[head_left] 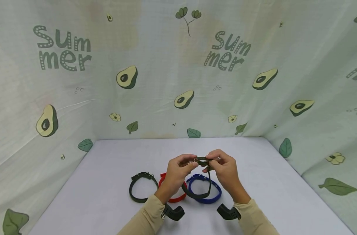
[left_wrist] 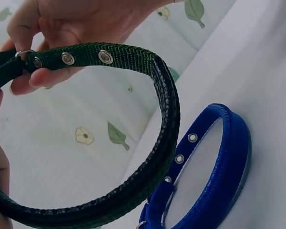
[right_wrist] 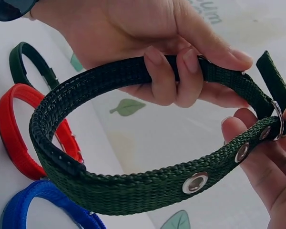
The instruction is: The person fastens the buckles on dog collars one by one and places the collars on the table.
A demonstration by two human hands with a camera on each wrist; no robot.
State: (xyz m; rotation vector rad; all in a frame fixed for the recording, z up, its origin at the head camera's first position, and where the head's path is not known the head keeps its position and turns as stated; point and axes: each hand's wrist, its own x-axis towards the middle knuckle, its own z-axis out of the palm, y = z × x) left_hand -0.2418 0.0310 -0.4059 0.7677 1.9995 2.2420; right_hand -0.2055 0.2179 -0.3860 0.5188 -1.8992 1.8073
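A dark green webbing dog collar [head_left: 202,196] with metal eyelets is held up off the table, its loop hanging below both hands. My left hand [head_left: 175,173] grips it on the left; in the right wrist view the left hand's fingers [right_wrist: 189,66] curl round the padded band. With the fingertips, my right hand [head_left: 225,171] pinches the strap beside a metal ring [right_wrist: 278,120]. The strap passes through this ring, and a short free end [right_wrist: 272,76] sticks out. In the left wrist view the eyelets face the camera.
On the white table [head_left: 114,156] behind and below the hands lie a dark green collar [head_left: 131,191] at left, a red collar [head_left: 178,198] partly hidden by the left hand, and a blue collar [head_left: 215,197] behind the hanging loop. A printed cloth [head_left: 155,111] walls the back and sides.
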